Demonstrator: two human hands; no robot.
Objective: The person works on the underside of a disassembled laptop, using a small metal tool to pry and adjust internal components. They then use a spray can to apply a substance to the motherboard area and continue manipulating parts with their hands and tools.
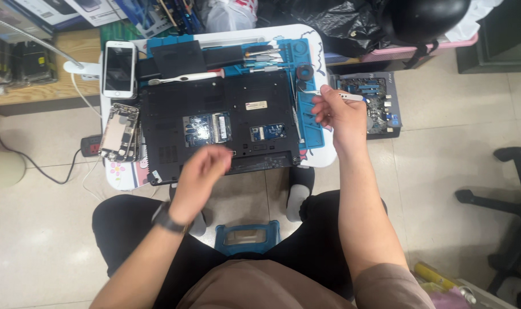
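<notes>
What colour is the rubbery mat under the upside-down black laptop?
The mat is blue, seen best in the head view.

Brown short-sleeved shirt (260, 289), black trousers (129, 226), dark wristwatch (166, 219), grey socks (298, 197)

Even, bright indoor light falls from overhead across the pale floor tiles (455, 143), which show a soft sheen but no hard glare. Shadows are faint and short, pooling under the small white table (323, 160) and beneath the seated person's legs. The black laptop underside (220, 97) stays dark yet readable, while the white phone (119, 68) screen carries a dull reflection. The left hand (200, 171) is smeared by motion blur, its fingers indistinct; the right hand (338, 111) is sharper. The wide lens bends straight lines near the frame edges, and the top corners sink into murky darkness.
</notes>
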